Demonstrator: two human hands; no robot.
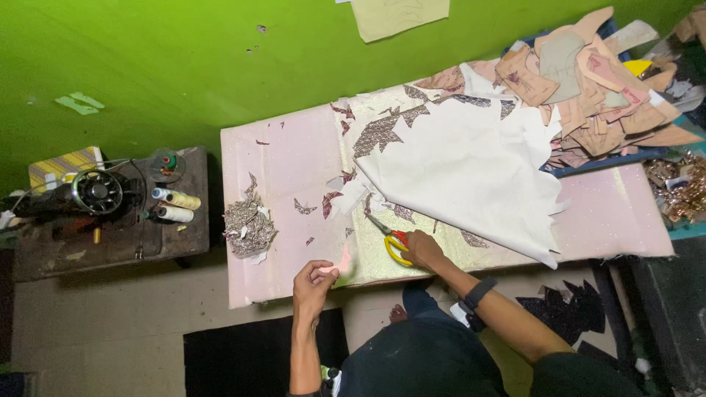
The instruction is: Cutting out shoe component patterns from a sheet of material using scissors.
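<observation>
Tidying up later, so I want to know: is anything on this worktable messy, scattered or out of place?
Yes. Glittery offcuts lie heaped at the pink table's left end, with stray snippets scattered nearby. At the far right, tan cardboard pieces are piled loosely, overhanging the white sheet.

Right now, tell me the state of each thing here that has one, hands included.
left hand: pinching a small pink piece at the table edge
right hand: gripping the scissors' handles
scissors: yellow and red handles, lying low on the glittery sheet, blade opening unclear
white fabric: spread flat, edges jagged
scrap pile: heaped loose
thread spools: lying on their sides
sewing machine: sitting on the side table
</observation>
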